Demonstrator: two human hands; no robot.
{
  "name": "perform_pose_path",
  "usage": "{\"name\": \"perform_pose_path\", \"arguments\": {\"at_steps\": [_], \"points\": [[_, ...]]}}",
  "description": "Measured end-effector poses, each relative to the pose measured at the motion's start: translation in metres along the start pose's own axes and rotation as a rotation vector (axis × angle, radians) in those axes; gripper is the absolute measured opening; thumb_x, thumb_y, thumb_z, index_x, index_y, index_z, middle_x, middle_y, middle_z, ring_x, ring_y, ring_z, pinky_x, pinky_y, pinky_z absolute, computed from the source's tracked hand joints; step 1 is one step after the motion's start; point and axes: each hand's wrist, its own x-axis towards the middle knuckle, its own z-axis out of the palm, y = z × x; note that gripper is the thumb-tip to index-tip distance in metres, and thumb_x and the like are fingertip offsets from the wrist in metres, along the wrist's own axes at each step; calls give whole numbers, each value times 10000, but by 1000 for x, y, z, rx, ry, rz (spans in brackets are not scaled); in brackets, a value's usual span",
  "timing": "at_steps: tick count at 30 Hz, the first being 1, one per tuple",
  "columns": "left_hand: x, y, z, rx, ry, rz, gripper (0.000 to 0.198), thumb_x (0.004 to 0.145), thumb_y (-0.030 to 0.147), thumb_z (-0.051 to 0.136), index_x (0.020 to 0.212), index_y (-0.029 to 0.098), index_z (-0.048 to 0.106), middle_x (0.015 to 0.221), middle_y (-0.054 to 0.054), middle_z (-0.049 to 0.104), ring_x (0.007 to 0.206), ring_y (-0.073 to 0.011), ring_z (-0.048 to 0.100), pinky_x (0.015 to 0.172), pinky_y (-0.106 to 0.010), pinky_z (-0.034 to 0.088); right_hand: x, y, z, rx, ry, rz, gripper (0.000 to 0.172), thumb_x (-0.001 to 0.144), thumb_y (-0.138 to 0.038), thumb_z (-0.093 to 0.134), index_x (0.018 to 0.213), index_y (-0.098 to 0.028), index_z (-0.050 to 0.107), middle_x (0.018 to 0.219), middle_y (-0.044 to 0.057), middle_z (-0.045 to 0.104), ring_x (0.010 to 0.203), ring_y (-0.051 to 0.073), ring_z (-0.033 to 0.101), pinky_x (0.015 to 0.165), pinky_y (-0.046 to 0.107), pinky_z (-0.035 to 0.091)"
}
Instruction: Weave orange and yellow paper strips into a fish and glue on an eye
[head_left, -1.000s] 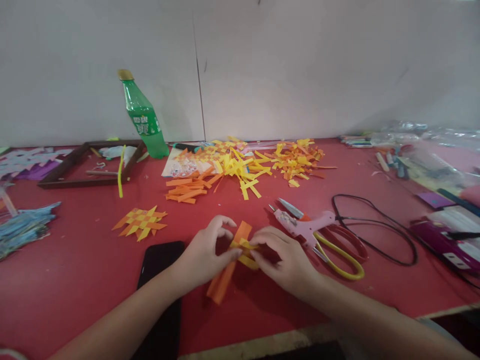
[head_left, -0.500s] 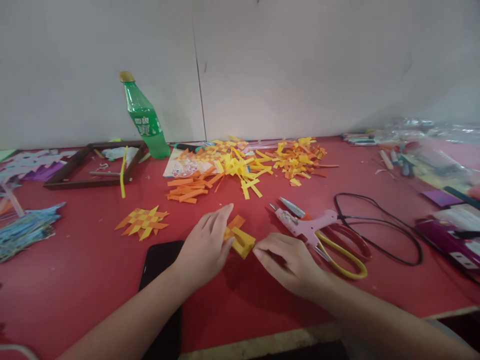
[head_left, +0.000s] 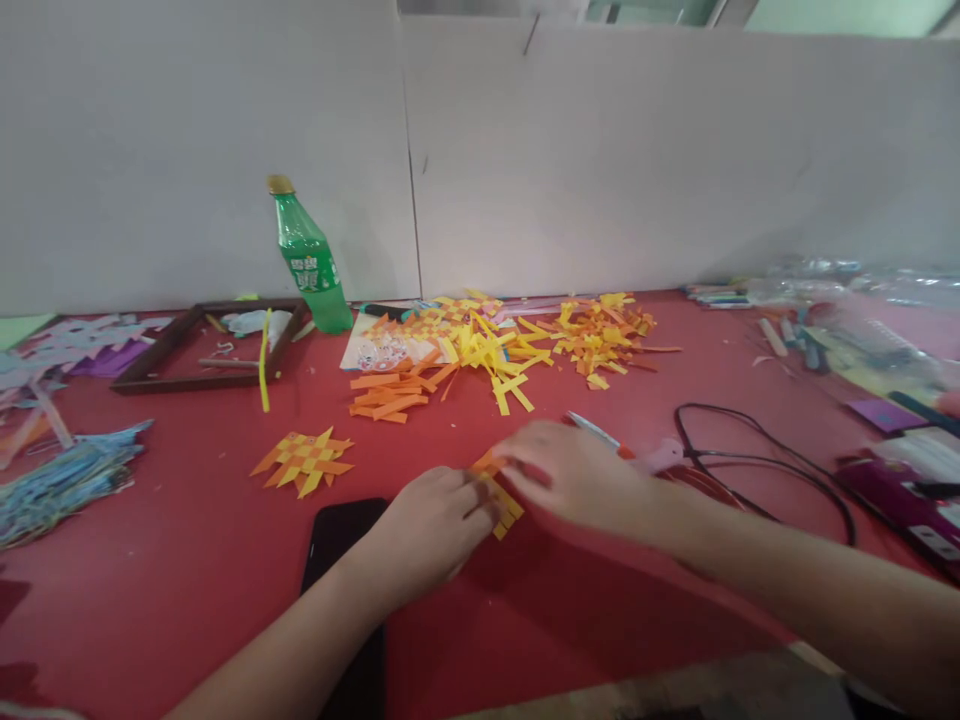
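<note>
My left hand (head_left: 442,525) is closed on the left side of a small orange and yellow woven paper piece (head_left: 508,510), low over the red table. My right hand (head_left: 562,470) is blurred, just above and right of that piece, its fingers bent at the orange upper end; whether they grip it cannot be made out. A finished-looking woven paper fish shape (head_left: 304,460) lies flat to the left. Beside my left wrist is a black phone (head_left: 341,530). Behind both hands are piles of yellow strips (head_left: 487,345) and orange strips (head_left: 390,393).
A green bottle (head_left: 313,265) stands at the back near a brown frame (head_left: 199,387). Scissors (head_left: 592,430) and a pink glue gun (head_left: 664,455) lie partly under my right arm, with a black cable (head_left: 750,410) beyond. Blue strips (head_left: 75,480) lie left; a purple power strip (head_left: 885,500) lies right.
My right hand has moved up and left over the top of the paper piece, now covering part of the scissors and glue gun. The view has shifted, so table items appear lower and farther right.
</note>
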Motion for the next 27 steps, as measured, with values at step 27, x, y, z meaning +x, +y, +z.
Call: {"name": "perform_pose_path", "arguments": {"at_steps": [27], "points": [[-2,-6,2,-245,52,29,324,909,91,471,1134,204,674,1132,-106,727,1076,-244,677,970,-436,512,102,-7,-57,1071,136,237,151,835,-266,541,925,-178,625,836,51,734,698,124,678,673,263,555]]}}
